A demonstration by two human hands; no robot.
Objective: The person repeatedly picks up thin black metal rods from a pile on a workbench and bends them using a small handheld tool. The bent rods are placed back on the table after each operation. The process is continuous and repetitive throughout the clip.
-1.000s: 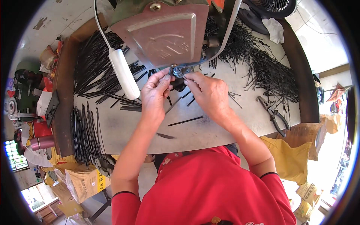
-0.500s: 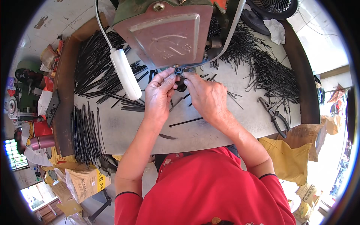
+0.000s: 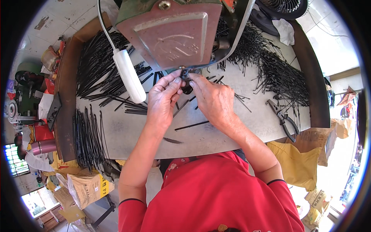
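Observation:
My left hand (image 3: 161, 96) and my right hand (image 3: 213, 96) meet just below the front of a green and reddish-brown machine head (image 3: 172, 40). Thumb and fingers of each are pinched together at the small metal tool end (image 3: 185, 72) under the head. Whatever they grip is too small and too covered by fingers to name. A dark rounded part (image 3: 187, 89) shows between the two hands. Under and beside my left hand lie loose black rods (image 3: 135, 110), and a single black rod (image 3: 191, 126) rests on the table nearer to me.
Bundled black rods fill the table's left side (image 3: 87, 135); thin black pieces with small fittings (image 3: 276, 75) pile up at the right. Pliers (image 3: 284, 120) lie near the right edge. A white lamp (image 3: 129, 77) hangs left of the machine. Brown boards (image 3: 311, 77) wall the table.
The hands stay at the same spot under the machine head, with only a slight shift of the fingers. Nothing else has visibly moved.

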